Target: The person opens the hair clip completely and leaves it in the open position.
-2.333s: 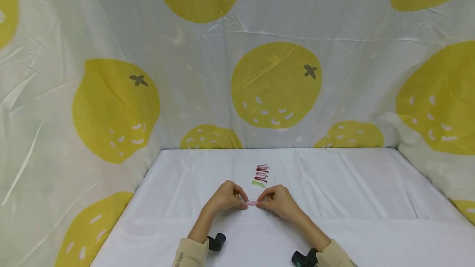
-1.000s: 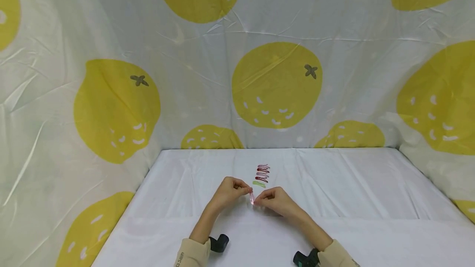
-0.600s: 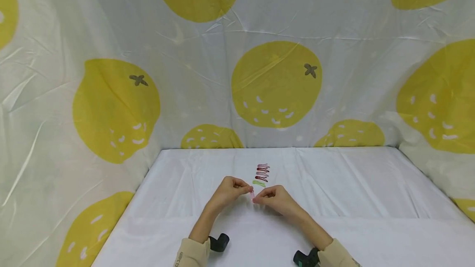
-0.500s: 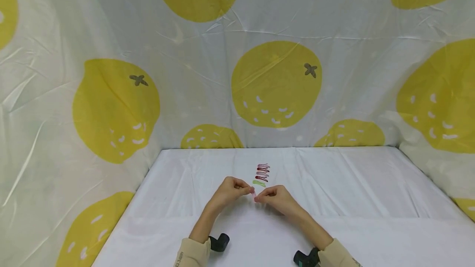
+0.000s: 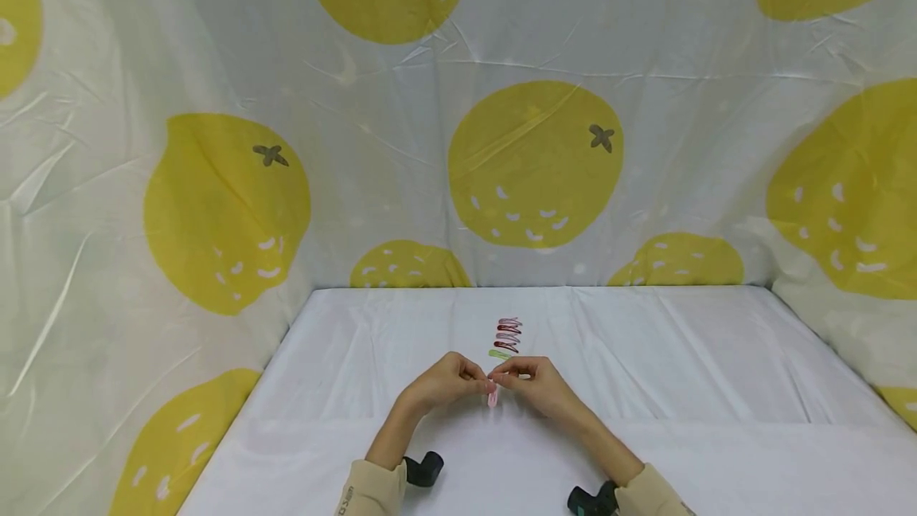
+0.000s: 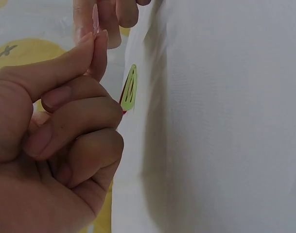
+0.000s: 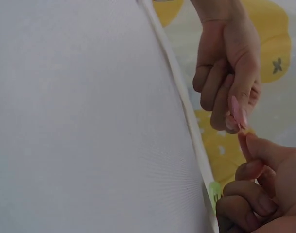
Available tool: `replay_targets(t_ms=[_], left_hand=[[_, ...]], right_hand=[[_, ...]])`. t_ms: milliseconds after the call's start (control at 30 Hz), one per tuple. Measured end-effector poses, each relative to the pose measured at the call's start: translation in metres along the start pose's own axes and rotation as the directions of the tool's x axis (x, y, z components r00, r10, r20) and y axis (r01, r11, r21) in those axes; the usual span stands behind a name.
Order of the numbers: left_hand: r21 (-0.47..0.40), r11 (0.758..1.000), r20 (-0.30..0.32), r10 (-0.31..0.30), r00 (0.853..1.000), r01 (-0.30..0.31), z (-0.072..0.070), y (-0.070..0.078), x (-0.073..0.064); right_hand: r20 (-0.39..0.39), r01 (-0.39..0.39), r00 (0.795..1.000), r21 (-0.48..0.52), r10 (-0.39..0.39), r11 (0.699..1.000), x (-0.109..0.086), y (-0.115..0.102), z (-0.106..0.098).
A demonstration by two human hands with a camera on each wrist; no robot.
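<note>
A small pink hair clip [image 5: 492, 399] stands upright in the head view, between the two hands above the white table. My left hand [image 5: 447, 381] pinches it between thumb and index finger, other fingers curled inward. From the other side my right hand [image 5: 540, 387] pinches the clip's end with thumb and index fingertip, plainest in the right wrist view, where the pink clip [image 7: 238, 110] spans both sets of fingertips. The fingers hide part of it. Beyond the hands lies a green snap hair clip [image 6: 130, 90], partly hidden by the right hand in the head view.
Several red and pink hair clips [image 5: 509, 333] lie in a column behind the green one. White cloth covers the table [image 5: 680, 365]. A lemon-print curtain [image 5: 387, 142] rises at the back and sides. Black cameras [image 5: 424, 469] sit on both wrists.
The pink clip has turned from lying crosswise between the hands to upright, its free end now pointing toward the person. The hands have come closer together, fingertips nearly meeting.
</note>
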State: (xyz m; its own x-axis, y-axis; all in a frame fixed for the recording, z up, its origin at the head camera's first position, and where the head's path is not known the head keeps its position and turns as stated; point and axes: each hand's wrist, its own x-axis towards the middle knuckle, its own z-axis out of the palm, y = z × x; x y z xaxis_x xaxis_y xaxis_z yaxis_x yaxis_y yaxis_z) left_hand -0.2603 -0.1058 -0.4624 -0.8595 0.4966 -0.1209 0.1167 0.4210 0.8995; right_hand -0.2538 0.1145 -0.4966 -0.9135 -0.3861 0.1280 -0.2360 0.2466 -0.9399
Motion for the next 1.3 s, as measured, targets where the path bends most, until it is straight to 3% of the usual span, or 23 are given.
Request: replay_targets(t_ms=[167, 400, 600, 733, 867, 1000, 1167, 1300], left_hand=[[0.005, 1.0, -0.018, -0.008, 1.0, 0.009, 0.0, 0.0, 0.0], [0.012, 1.0, -0.013, -0.018, 1.0, 0.019, 0.003, 0.004, -0.002], [0.015, 0.998, -0.159, -0.05, 0.986, 0.053, 0.001, 0.006, -0.004], [-0.038, 0.999, -0.226, -0.047, 0.973, 0.039, 0.0, 0.003, 0.0], [-0.053, 0.998, -0.254, 0.014, 0.967, -0.029, 0.0, 0.002, 0.004], [0.02, 0.993, -0.281, 0.116, 0.953, -0.115, 0.002, 0.002, 0.007], [0.125, 0.974, -0.331, 0.22, 0.918, -0.189, 0.003, 0.002, 0.008], [0.159, 0.958, -0.363, 0.282, 0.888, -0.24, 0.003, 0.0, 0.01]], right_hand=[[-0.072, -0.089, 0.993, 0.038, 0.091, 0.995, 0.001, 0.0, 0.0], [-0.227, -0.161, 0.957, 0.113, 0.183, 0.981, 0.002, -0.002, 0.003], [-0.26, -0.224, 0.933, 0.125, 0.25, 0.966, 0.001, -0.005, 0.001], [-0.266, -0.28, 0.914, 0.129, 0.306, 0.951, 0.001, -0.005, 0.0], [-0.241, -0.321, 0.897, 0.225, 0.372, 0.92, 0.002, -0.004, -0.002], [-0.186, -0.341, 0.896, 0.297, 0.404, 0.892, 0.003, -0.003, -0.003], [-0.152, -0.346, 0.902, 0.305, 0.404, 0.887, 0.002, -0.002, -0.005], [-0.148, -0.323, 0.913, 0.302, 0.379, 0.897, 0.001, -0.002, -0.005]])
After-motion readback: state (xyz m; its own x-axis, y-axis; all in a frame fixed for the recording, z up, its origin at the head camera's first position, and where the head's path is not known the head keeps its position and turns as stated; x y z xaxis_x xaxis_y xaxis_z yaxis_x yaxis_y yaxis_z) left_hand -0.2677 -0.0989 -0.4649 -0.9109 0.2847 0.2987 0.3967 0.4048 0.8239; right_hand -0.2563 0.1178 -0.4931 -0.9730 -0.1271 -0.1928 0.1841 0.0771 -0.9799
